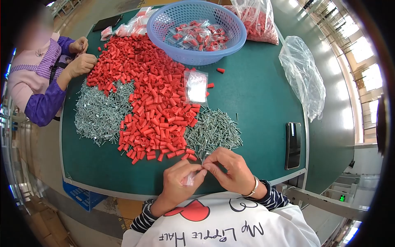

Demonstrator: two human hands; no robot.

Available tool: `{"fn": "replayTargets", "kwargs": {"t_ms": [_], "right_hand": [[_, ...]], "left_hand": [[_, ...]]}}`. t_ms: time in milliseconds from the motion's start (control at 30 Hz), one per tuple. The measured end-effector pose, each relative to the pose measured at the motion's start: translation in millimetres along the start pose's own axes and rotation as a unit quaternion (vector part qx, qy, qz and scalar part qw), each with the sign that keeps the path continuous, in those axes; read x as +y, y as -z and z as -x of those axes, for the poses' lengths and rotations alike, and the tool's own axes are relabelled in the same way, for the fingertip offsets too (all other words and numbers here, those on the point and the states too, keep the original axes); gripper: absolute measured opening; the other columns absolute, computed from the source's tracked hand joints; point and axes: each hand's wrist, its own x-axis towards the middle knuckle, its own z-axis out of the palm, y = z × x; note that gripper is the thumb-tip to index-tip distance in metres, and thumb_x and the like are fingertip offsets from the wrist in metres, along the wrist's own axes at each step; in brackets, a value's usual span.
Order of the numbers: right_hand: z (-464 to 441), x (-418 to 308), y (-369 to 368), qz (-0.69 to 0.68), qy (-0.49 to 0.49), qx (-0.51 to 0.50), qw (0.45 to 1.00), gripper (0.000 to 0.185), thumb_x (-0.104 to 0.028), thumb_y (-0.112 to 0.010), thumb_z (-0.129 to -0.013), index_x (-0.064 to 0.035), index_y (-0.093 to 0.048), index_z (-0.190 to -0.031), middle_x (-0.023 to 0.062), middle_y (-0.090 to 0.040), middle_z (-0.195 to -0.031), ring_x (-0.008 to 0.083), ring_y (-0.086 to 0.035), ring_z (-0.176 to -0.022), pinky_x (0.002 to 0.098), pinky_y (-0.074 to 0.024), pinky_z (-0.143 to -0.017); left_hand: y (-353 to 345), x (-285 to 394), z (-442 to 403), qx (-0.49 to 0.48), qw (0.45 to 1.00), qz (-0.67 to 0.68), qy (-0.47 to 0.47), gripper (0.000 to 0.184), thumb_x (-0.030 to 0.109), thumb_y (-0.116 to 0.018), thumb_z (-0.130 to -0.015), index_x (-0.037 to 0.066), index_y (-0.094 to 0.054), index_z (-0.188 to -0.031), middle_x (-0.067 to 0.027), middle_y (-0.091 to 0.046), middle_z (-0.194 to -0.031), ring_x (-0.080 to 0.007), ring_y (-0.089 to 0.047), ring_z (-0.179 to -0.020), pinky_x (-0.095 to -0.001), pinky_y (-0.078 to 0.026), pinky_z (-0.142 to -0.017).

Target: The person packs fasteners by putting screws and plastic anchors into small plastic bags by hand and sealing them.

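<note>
My left hand (180,180) is closed on a small clear plastic bag (189,178) near the table's front edge. Its fingertips meet those of my right hand (229,169), which pinches at the bag's upper edge. Just beyond both hands lies a pile of screws (214,131). Left of it spreads a large heap of red plastic caps (158,109). A stack of clear bags (196,86) rests against the right side of the heap.
A blue basket (193,55) of filled bags stands at the back, beside a large bag of red caps (259,22). A co-worker's hands (82,64) are at the left, above more screws (101,113). A phone (293,145) and an empty plastic bag (302,74) lie right.
</note>
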Motion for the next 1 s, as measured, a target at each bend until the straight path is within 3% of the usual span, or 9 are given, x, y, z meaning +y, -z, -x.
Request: {"fn": "replayTargets", "kwargs": {"t_ms": [100,200,300,400,500,733,1000], "right_hand": [[-1.8,0.8,-2.7,0.048,0.043,0.006,0.998,0.008,-0.005,-0.069,-0.086,-0.0027,-0.062,-0.089,0.0105,-0.060,-0.079,0.0299,-0.060,-0.070,0.0380,-0.0481,-0.061],[-2.6,2.0,-6.7,0.088,0.077,0.007,0.993,0.012,-0.006,-0.071,-0.084,-0.0033,-0.060,-0.088,0.0100,-0.058,-0.077,0.0311,-0.057,-0.068,0.0395,-0.0466,-0.061],[-0.7,0.7,-10.5,0.095,0.088,0.009,0.992,0.013,-0.006,-0.071,-0.084,-0.0032,-0.059,-0.087,0.0097,-0.057,-0.076,0.0315,-0.056,-0.068,0.0399,-0.0461,-0.061],[-2.6,-0.4,-11.9,0.094,0.088,0.028,0.991,0.013,-0.006,-0.071,-0.084,-0.0032,-0.059,-0.088,0.0099,-0.057,-0.077,0.0308,-0.057,-0.068,0.0395,-0.0463,-0.061],[-1.7,-0.6,-9.7,0.082,0.062,0.029,0.994,0.013,-0.006,-0.072,-0.084,-0.0028,-0.060,-0.089,0.0108,-0.059,-0.078,0.0298,-0.059,-0.069,0.0384,-0.0476,-0.060],[0.6,-4.6,-1.0,-0.041,0.004,0.002,0.999,0.009,-0.003,-0.069,-0.087,-0.0008,-0.062,-0.091,0.0131,-0.064,-0.082,0.0297,-0.063,-0.071,0.0362,-0.0506,-0.061],[0.2,-3.6,-14.9,0.052,0.084,0.041,0.994,0.013,0.001,-0.067,-0.085,-0.0010,-0.057,-0.093,0.0116,-0.058,-0.082,0.0306,-0.058,-0.073,0.0380,-0.0474,-0.062]], "left_hand": [[2.3,6.6,-1.1,0.000,0.998,0.034,0.055,0.011,0.002,-0.078,-0.076,0.002,-0.071,-0.085,-0.0064,-0.059,-0.068,-0.0163,-0.054,-0.055,-0.0285,-0.042,-0.052],[3.5,6.7,-0.9,0.020,0.997,0.049,0.057,0.006,-0.001,-0.073,-0.080,0.000,-0.072,-0.086,-0.0031,-0.056,-0.068,-0.0093,-0.050,-0.059,-0.0251,-0.037,-0.053],[-0.1,9.9,1.5,0.060,0.997,0.025,0.032,0.005,-0.002,-0.072,-0.081,0.000,-0.071,-0.086,-0.0025,-0.056,-0.070,-0.0081,-0.049,-0.060,-0.0239,-0.037,-0.054],[2.5,10.0,2.8,0.056,0.993,0.085,0.066,0.004,-0.001,-0.072,-0.083,-0.001,-0.071,-0.086,-0.0016,-0.058,-0.073,-0.0064,-0.049,-0.062,-0.0228,-0.037,-0.055],[5.5,12.6,1.7,0.009,0.979,0.160,0.127,0.003,0.000,-0.073,-0.084,-0.002,-0.070,-0.086,-0.0011,-0.060,-0.076,-0.0050,-0.051,-0.065,-0.0219,-0.038,-0.056],[3.9,16.5,2.2,0.031,0.970,0.184,0.158,0.005,-0.001,-0.074,-0.085,-0.001,-0.071,-0.089,-0.0004,-0.062,-0.078,-0.0033,-0.052,-0.065,-0.0195,-0.039,-0.056],[-3.1,14.0,8.2,0.099,0.943,0.272,0.165,0.005,0.002,-0.071,-0.089,-0.002,-0.068,-0.092,-0.0002,-0.063,-0.079,-0.0036,-0.054,-0.062,-0.0197,-0.041,-0.053]]}}
